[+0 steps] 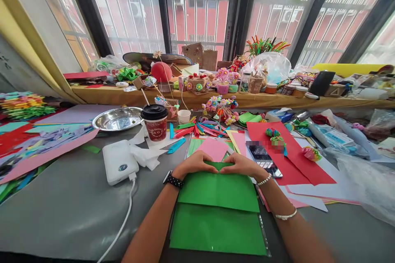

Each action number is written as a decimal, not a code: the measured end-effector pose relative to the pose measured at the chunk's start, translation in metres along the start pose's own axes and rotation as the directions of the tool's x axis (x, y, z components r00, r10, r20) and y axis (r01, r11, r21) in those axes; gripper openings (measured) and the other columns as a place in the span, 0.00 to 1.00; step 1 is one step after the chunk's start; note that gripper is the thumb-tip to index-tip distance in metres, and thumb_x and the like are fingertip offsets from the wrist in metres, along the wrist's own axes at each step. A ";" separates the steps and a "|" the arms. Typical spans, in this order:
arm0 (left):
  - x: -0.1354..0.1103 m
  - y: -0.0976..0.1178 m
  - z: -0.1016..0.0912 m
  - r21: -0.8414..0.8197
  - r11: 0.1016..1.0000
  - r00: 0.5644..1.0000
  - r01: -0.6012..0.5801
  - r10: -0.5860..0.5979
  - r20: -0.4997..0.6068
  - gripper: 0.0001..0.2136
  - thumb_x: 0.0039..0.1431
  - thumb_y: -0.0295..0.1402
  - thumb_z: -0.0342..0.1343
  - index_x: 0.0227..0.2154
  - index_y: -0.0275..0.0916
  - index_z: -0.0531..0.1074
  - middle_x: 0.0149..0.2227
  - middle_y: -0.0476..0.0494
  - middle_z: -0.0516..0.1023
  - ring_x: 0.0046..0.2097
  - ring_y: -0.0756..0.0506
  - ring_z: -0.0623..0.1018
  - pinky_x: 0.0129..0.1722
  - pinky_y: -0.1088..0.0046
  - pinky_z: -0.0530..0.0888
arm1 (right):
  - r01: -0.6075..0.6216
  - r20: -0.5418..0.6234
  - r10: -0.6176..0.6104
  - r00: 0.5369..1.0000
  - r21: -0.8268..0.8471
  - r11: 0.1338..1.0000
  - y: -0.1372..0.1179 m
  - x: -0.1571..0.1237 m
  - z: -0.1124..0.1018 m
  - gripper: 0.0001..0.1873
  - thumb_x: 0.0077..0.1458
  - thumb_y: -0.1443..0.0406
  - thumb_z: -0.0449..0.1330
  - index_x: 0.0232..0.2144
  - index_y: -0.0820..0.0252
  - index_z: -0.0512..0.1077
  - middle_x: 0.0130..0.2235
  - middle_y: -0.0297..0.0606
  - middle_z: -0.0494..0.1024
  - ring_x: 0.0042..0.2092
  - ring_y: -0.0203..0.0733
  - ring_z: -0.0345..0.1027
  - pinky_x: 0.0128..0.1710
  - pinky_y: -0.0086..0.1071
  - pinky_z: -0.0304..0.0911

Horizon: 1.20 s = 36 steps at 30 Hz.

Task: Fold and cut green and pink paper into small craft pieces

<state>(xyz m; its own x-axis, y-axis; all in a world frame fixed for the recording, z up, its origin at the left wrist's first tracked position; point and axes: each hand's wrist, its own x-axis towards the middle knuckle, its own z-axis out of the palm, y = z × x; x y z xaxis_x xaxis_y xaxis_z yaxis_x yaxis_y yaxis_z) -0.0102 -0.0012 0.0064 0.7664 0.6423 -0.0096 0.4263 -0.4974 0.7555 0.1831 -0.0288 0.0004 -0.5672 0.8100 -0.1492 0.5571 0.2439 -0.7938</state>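
Both hands grip the far edge of a green sheet of paper (216, 191), which has a faint crease down its middle. My left hand (197, 163) pinches it from the left, thumb on top. My right hand (239, 166) mirrors this from the right, the two thumbs nearly touching. Fingers behind the edge are partly hidden. Beneath lies more green paper (216, 230) in a clear plastic sleeve. A pink sheet (213, 148) lies just beyond my hands.
Left of me are a white power bank (119, 162) with a cable, a lidded coffee cup (155, 125) and a metal dish (115, 119). To the right, a phone (263, 160) and red paper (296, 160) lie near plastic bags (367, 181). A crowded ledge (129, 98) runs along the window.
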 end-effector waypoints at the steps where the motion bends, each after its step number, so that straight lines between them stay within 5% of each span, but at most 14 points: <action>1: 0.000 0.000 0.000 0.000 1.000 1.000 -0.003 0.003 0.002 0.22 0.38 0.46 0.54 0.10 0.36 0.51 0.16 0.56 0.47 0.21 0.55 0.49 0.20 0.75 0.46 | -0.004 -0.001 0.004 1.000 0.001 1.000 0.000 0.000 0.000 0.20 0.40 0.53 0.56 0.14 0.64 0.60 0.16 0.25 0.49 0.19 0.26 0.41 0.17 0.24 0.37; 18: 0.002 -0.001 0.001 0.003 0.997 0.997 -0.072 0.072 -0.040 0.21 0.41 0.45 0.54 0.11 0.36 0.51 0.17 0.56 0.47 0.22 0.55 0.51 0.20 0.76 0.48 | -0.026 -0.008 0.028 1.000 0.148 0.989 0.000 -0.004 -0.002 0.19 0.39 0.53 0.57 0.14 0.65 0.63 0.15 0.25 0.50 0.18 0.25 0.41 0.16 0.24 0.36; 36: -0.003 0.003 -0.003 -0.073 0.995 0.994 0.067 -0.060 0.090 0.17 0.35 0.45 0.57 0.15 0.33 0.65 0.17 0.55 0.57 0.21 0.55 0.57 0.19 0.79 0.53 | 0.049 -0.021 -0.047 0.999 0.090 0.995 0.000 -0.003 -0.001 0.20 0.39 0.53 0.57 0.15 0.66 0.64 0.16 0.26 0.52 0.19 0.26 0.42 0.15 0.23 0.39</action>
<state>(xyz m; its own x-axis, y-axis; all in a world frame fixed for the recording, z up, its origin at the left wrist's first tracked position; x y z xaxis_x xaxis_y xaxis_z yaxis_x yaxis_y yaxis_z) -0.0131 -0.0031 0.0102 0.7794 0.6161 -0.1136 0.4402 -0.4095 0.7991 0.1850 -0.0309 0.0017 -0.5797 0.8088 -0.0989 0.4720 0.2343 -0.8499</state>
